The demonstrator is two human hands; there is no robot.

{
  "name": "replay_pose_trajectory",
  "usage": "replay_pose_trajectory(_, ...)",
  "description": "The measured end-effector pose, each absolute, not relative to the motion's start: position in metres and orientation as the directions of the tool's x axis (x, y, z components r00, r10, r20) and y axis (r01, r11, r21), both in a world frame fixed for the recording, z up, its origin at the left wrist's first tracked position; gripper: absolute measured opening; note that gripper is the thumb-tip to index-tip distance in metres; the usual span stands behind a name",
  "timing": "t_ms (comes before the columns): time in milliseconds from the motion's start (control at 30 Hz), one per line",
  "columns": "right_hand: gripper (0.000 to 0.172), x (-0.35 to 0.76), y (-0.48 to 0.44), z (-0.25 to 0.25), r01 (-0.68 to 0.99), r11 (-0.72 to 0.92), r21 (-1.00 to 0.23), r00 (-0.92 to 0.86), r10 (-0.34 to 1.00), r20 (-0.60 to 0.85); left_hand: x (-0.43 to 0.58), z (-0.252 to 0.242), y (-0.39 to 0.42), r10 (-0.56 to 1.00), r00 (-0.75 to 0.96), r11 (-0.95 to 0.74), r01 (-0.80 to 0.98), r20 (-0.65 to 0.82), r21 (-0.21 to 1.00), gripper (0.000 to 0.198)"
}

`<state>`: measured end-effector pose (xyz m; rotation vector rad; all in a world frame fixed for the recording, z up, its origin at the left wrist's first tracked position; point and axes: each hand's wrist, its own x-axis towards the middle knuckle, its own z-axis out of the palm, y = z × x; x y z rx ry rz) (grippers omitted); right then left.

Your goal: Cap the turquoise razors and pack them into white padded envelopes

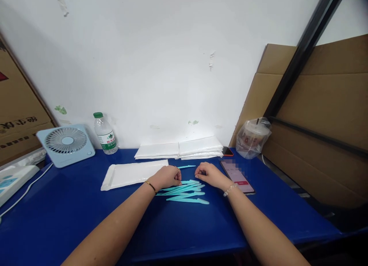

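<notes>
Several turquoise eyebrow razors (188,200) lie in a loose, overlapping pile on the blue table (184,235). My left hand (169,176) bends over the pile's far left side, its fingers closed and their tips down at the razors. What they pinch, if anything, is hidden. Just beyond the pile, a single razor (188,166) lies between my hands, partly behind my left one. To the right, my right hand (209,174) hovers low with half-curled fingers, a gap showing between thumb and fingers and nothing visible in it. A white padded packet (132,174) lies left of and behind my left hand.
Two stacks of white packets (201,146) lie against the wall. A phone (238,177) lies beside my right wrist, near another phone (227,152) and a bagged drink cup (253,137). Leftward are a water bottle (105,135), a blue fan (67,145) and a power strip (14,183).
</notes>
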<state>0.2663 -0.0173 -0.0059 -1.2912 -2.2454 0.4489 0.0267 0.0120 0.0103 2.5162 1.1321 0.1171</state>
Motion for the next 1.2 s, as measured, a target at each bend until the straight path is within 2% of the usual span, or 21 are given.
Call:
replay_pose_trajectory(100,0.012,0.265,-0.018,-0.009,0.686,0.482,-0.546,-0.434,0.872,0.226,0.031,0.009,0.006,0.776,0.623,-0.555,0.746,-0.093,0.367,0.015)
replay_pose_trajectory(200,0.018,0.264,-0.018,-0.011,0.67,0.453,-0.588,-0.44,0.88,0.177,0.035,0.009,0.007,0.81,0.586,-0.525,0.744,-0.028,0.413,0.017)
replay_pose_trajectory(333,0.022,0.271,-0.014,-0.011,0.658,0.433,-0.616,-0.397,0.895,0.204,0.036,0.012,0.016,0.817,0.576,-0.529,0.732,0.026,0.43,0.015)
replay_pose_trajectory(567,0.016,0.302,-0.002,-0.015,0.779,0.34,-0.526,-0.229,0.936,0.266,0.029,0.005,0.04,0.871,0.489,-0.473,0.805,0.05,0.359,0.011)
replay_pose_trajectory(700,0.014,0.296,-0.005,-0.012,0.791,0.362,-0.493,-0.225,0.922,0.316,0.024,0.009,0.033,0.871,0.471,-0.489,0.801,0.139,0.345,0.027)
replay_pose_trajectory(767,0.012,0.288,-0.009,-0.009,0.763,0.402,-0.506,-0.259,0.908,0.33,0.019,0.016,0.023,0.863,0.496,-0.498,0.808,0.091,0.316,0.027)
replay_pose_trajectory(867,0.011,0.275,-0.014,-0.005,0.722,0.462,-0.515,-0.342,0.886,0.314,0.011,0.029,0.003,0.83,0.546,-0.506,0.822,-0.111,0.262,0.02)
replay_pose_trajectory(933,0.01,0.268,-0.017,-0.004,0.706,0.49,-0.51,-0.39,0.871,0.297,0.008,0.033,-0.008,0.82,0.543,-0.495,0.832,-0.181,0.25,0.012)
replay_pose_trajectory(1100,0.018,0.25,-0.022,-0.006,0.664,0.511,-0.546,-0.431,0.858,0.279,0.011,0.033,-0.017,0.832,0.518,-0.469,0.848,-0.199,0.247,0.015)
replay_pose_trajectory(1200,0.022,0.239,-0.026,-0.007,0.621,0.515,-0.591,-0.444,0.852,0.275,0.017,0.034,-0.015,0.823,0.55,-0.495,0.817,-0.142,0.295,0.016)
